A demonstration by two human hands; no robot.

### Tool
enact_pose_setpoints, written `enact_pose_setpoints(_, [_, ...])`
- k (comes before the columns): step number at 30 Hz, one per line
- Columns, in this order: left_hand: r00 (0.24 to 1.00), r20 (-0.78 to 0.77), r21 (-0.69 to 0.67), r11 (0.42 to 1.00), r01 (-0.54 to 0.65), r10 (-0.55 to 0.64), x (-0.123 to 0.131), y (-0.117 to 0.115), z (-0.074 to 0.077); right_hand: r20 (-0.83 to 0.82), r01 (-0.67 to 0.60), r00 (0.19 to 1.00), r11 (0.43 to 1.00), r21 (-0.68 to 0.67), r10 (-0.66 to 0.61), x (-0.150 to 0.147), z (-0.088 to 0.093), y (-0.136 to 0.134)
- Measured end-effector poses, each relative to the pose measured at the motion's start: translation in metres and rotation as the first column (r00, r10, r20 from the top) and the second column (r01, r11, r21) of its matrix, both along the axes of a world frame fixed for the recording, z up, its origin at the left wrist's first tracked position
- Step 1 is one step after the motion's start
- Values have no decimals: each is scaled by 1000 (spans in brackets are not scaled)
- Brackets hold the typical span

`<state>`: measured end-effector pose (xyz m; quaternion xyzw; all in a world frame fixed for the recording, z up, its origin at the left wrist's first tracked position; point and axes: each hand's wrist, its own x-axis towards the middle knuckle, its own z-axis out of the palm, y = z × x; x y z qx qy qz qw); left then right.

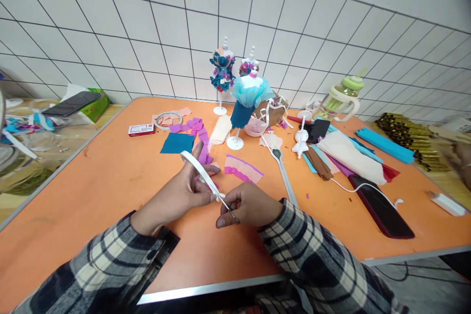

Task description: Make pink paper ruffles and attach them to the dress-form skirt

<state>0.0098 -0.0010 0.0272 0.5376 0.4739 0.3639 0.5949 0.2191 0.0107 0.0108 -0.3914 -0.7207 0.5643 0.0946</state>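
Note:
My left hand (180, 189) is closed round a roll of white tape (200, 169), with the thumb below it and the fingers behind. In my right hand (248, 206) is a slim metal tool (230, 212), pinched close to the lower end of the tape; whether it is scissors or tweezers is unclear. Just beyond the hands lies a strip of pale mesh with a purple edge (243, 169). A blue-green square (177, 143) and folded purple crepe paper (200, 132) rest farther off, partly behind my left fingers.
Several small dress forms stand at the back, one in a light blue top and dark skirt (243, 114). A small red-and-white box (142, 130) and another tape roll (168, 120) lie left. Rightward are paper strips (351, 157), a phone (380, 206) and a green-lidded bottle (340, 100).

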Motion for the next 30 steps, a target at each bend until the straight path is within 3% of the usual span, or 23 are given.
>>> enact_pose_setpoints(7, [995,36,-24,995,94,-93,-12,6,1,62,-157,986,987,41,154,6,5,3])
enact_pose_setpoints(13, [967,210,-136,975,174,-144,-24,7,5,83,-117,990,992,35,114,6,3,5])
enact_pose_setpoints(15, [964,251,-137,983,120,-83,-25,7,7,99,-139,986,989,50,133,6,2,5])
enact_pose_setpoints(17, [976,216,-99,995,-8,29,-23,9,10,102,-169,981,985,32,165,8,1,5])
enact_pose_setpoints(20, [967,172,-30,982,-186,188,-20,12,13,63,-217,973,975,-53,220,16,0,7])
enact_pose_setpoints(23, [936,241,27,963,-269,255,-21,14,15,51,-264,961,955,-137,273,29,3,14])
enact_pose_setpoints(25, [952,235,57,976,-212,193,-22,14,13,50,-241,968,964,-113,248,36,8,21])
enact_pose_setpoints(27, [984,171,49,997,-60,51,-21,12,8,41,-212,976,975,-65,215,40,13,28])
enact_pose_setpoints(30, [991,73,46,993,112,-115,-15,6,-1,99,-263,959,963,-56,267,35,17,32])
